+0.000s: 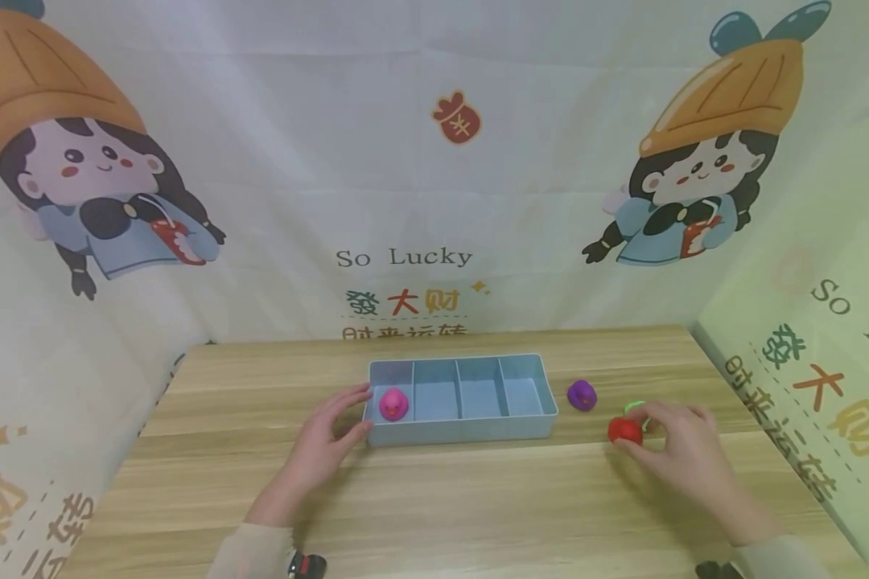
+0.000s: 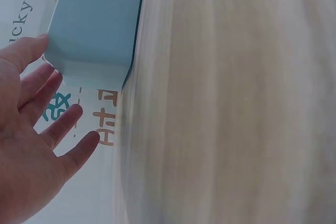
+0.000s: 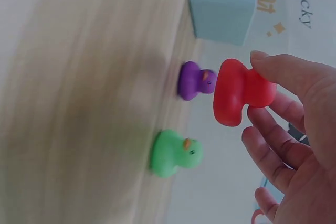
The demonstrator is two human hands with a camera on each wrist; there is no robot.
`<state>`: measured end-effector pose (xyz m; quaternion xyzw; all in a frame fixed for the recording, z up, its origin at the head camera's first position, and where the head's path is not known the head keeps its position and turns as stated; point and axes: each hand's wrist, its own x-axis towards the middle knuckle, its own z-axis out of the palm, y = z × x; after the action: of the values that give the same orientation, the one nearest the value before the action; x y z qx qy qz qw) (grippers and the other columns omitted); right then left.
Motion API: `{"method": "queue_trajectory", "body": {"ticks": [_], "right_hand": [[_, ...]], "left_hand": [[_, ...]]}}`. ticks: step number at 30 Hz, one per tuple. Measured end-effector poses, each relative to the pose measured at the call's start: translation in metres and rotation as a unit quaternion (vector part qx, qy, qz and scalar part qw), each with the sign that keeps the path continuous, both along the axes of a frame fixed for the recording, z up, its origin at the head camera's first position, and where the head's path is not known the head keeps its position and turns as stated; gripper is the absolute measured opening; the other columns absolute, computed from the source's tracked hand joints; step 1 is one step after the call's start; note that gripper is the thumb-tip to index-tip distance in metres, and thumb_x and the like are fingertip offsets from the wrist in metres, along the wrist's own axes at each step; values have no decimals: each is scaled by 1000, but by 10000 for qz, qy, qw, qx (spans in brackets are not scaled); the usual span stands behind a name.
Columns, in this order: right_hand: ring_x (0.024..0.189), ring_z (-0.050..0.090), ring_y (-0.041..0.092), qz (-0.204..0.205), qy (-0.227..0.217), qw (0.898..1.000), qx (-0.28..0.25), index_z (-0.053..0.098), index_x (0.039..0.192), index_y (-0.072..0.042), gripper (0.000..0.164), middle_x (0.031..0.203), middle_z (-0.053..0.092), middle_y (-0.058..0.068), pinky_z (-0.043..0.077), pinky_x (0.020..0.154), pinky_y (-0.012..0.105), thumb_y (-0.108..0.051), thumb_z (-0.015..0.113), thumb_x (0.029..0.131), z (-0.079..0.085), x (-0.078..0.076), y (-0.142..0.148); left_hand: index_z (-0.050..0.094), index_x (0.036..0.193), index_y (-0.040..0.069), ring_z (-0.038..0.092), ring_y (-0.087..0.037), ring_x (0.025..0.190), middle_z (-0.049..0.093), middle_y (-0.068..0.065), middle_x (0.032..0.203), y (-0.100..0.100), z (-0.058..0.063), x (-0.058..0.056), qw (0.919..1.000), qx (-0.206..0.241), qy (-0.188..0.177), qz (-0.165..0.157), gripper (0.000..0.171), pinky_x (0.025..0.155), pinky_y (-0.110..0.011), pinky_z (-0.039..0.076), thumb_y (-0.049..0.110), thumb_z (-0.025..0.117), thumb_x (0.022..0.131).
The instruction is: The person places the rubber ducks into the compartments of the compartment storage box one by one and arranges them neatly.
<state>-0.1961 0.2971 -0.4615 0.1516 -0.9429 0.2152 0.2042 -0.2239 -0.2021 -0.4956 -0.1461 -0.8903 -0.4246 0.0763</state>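
Item 1: red duck [image 3: 239, 97], pinched betw. thumb & fingers [image 3: 278, 74] of right hand [image 1: 684, 450], just above desk [image 1: 434, 498], right of tray.
Item 2: blue tray [image 1: 478, 430], 4 compartments; pink duck [image 1: 393, 404] in leftmost one.
Item 3: left hand [image 1: 322, 446], fingers spread, touching tray's left end.
Item 4: purple duck [image 1: 582, 395] & green duck [image 3: 173, 153], on desk nr. right hand.
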Motion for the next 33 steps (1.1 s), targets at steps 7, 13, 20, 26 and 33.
{"method": "queue_trajectory", "body": {"ticks": [7,13,20,26,33], "right_hand": [[90,69,29,123,36,9999,-8,75,98,-12,34,95,77,5,34,96,65,-21,95,71,15,-9,-15],[92,67,30,260,134,9996,11,76,99,-12,35,96,77,5,34,97,62,-19,95,71,20,-17,-28],[87,65,24,446,301,9985,-91,75,96,-12,33,91,75,1,34,97,60,-19,95,70,23,-23,-43],[89,66,23,695,511,9962,-132,76,96,-14,34,91,74,-2,35,96,55,-19,96,69,27,-29,-57],[95,68,25,882,283,9952,-322,77,98,-14,32,97,76,1,33,96,53,-18,95,72,34,-34,-77]], "left_hand": [[59,143,6,41,-41,148,50,-13,157,-1,0,-1,10000,15,-63,37,47,122,-65,29,17,70,99],[59,143,7,41,-41,148,50,-12,158,-1,-2,-1,10000,-17,-75,29,47,122,-66,29,17,70,99],[59,143,6,41,-40,149,51,-14,157,-1,-3,-2,10000,57,-45,-18,46,123,-65,30,15,70,99],[60,142,6,42,-40,148,51,-14,157,-1,-2,-1,10000,66,-42,-5,46,122,-63,31,15,70,99],[59,142,5,42,-40,148,51,-14,157,0,1,0,10000,59,-67,17,46,123,-64,30,15,70,99]]}}
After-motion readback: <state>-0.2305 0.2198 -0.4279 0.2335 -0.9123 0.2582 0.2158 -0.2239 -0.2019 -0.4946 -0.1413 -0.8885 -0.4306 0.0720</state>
